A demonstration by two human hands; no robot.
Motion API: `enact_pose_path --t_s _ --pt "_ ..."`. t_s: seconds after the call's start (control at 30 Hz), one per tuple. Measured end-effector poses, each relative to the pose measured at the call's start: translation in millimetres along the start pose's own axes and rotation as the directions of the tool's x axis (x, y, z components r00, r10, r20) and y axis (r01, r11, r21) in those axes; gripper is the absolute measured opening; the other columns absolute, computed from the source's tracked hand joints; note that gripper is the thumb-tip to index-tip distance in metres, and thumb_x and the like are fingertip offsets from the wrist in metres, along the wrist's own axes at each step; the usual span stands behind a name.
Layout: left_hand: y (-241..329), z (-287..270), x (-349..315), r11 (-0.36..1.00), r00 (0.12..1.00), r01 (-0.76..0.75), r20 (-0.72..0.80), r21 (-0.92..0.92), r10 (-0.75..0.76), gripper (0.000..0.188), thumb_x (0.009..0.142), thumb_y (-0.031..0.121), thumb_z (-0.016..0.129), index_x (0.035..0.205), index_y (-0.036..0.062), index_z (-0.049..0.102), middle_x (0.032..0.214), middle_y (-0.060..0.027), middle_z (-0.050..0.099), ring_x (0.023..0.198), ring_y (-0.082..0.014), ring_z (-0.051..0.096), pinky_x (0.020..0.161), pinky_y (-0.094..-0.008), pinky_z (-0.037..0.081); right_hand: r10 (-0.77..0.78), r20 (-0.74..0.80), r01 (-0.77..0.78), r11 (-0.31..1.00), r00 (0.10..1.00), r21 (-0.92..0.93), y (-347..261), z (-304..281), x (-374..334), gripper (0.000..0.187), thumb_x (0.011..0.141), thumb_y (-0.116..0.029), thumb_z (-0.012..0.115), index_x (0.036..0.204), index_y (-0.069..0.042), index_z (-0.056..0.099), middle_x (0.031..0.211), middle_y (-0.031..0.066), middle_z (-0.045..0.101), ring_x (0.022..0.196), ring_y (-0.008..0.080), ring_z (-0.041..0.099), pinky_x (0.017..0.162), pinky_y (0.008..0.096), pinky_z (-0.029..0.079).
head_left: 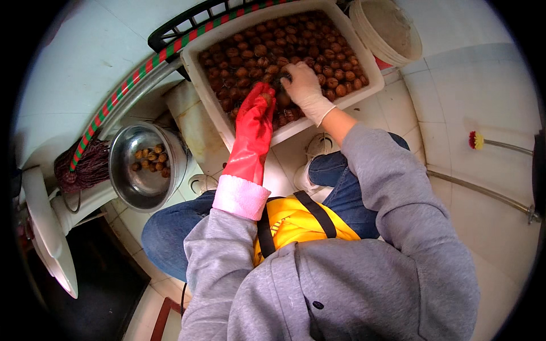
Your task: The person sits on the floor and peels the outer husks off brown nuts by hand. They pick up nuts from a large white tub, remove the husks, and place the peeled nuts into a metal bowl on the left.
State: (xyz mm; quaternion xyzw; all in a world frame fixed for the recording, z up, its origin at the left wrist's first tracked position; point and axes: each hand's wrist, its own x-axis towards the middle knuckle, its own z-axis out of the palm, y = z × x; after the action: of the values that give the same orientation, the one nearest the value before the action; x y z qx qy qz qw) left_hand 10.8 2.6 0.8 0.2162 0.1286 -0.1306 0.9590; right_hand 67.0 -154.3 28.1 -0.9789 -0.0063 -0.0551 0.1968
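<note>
While the red-rubber-gloved left hand (257,108) closes around one and the white-gloved right hand (301,85) curls among them, the small brown walnuts (250,57) in the far white plastic tub (364,62) look hard, light, wet-slick, best pinched across their girth.

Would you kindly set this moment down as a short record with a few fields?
left hand: red glove, closed on one brown nut over the tray
right hand: white glove, fingers down among the nuts
tray: white tub, full of brown nuts
bowl: steel bowl to the left, a few nuts inside
nearby: white bucket beyond the tray; mop by the bowl
</note>
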Motion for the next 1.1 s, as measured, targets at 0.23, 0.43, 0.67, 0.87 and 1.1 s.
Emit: enact_pose_path --t_s 0.23,0.43,0.67,0.87,1.1 --pt "0.9 6.9 -0.7 0.998 1.0 -0.023 -0.012 0.051 0.024 0.053 0.091 0.006 0.062 0.14 -0.003 0.042 0.136 -0.0149 0.05 0.126 -0.0251 0.05 0.109 -0.0361 0.038 0.309 0.186 -0.281 0.946 0.933 -0.163 34.5 9.5 -2.3 0.047 0.079 -0.027 0.073 0.12 -0.008 0.058 0.12 0.0192 0.056 0.112 0.0362 0.057 0.092 0.0441 0.049" --pt "1.6 9.8 -8.7 0.911 0.992 -0.103 -0.026 0.4 0.123 0.058 0.089 0.012 0.067 0.141 0.0004 0.043 0.137 -0.0114 0.051 0.122 -0.022 0.052 0.105 -0.0327 0.042 0.106 0.222 -0.204 0.85 0.969 0.486 -10.0 -8.8 3.0 0.044 0.077 -0.023 0.07 0.117 -0.005 0.061 0.113 0.0201 0.065 0.11 0.0333 0.061 0.094 0.0384 0.048" --pt "-1.8 -8.1 -0.8 0.989 0.987 -0.039 -0.146 0.146 0.06 0.041 0.093 0.006 0.058 0.133 -0.0003 0.049 0.125 -0.0108 0.058 0.112 -0.0196 0.056 0.097 -0.031 0.046 -0.133 0.332 -0.082 0.825 0.934 0.56 -29.7 -18.1 -10.0 0.038 0.078 -0.02 0.07 0.113 -0.005 0.065 0.11 0.0169 0.066 0.105 0.0298 0.062 0.093 0.0353 0.047" --pt "0.3 -15.3 8.5 0.969 0.989 0.126 -0.044 -0.214 -0.139 0.03 0.098 0.005 0.049 0.127 0.0 0.052 0.125 -0.01 0.058 0.116 -0.0195 0.054 0.101 -0.0324 0.045 -0.148 0.154 0.063 0.888 0.977 0.455 -34.1 -6.3 -13.4 0.033 0.082 -0.017 0.067 0.111 -0.002 0.064 0.104 0.017 0.067 0.101 0.0299 0.064 0.09 0.0355 0.048" --pt "-6.5 -35.8 11.2 0.813 0.97 -0.242 0.14 0.529 0.198 0.033 0.1 0.011 0.047 0.131 0.0017 0.049 0.128 -0.0127 0.056 0.119 -0.0254 0.054 0.103 -0.0383 0.045 0.028 0.308 -0.216 0.775 0.951 0.595 -37.7 -12.0 -11.8 0.031 0.084 -0.021 0.066 0.11 -0.003 0.065 0.107 0.0214 0.066 0.104 0.0363 0.062 0.091 0.0397 0.048"
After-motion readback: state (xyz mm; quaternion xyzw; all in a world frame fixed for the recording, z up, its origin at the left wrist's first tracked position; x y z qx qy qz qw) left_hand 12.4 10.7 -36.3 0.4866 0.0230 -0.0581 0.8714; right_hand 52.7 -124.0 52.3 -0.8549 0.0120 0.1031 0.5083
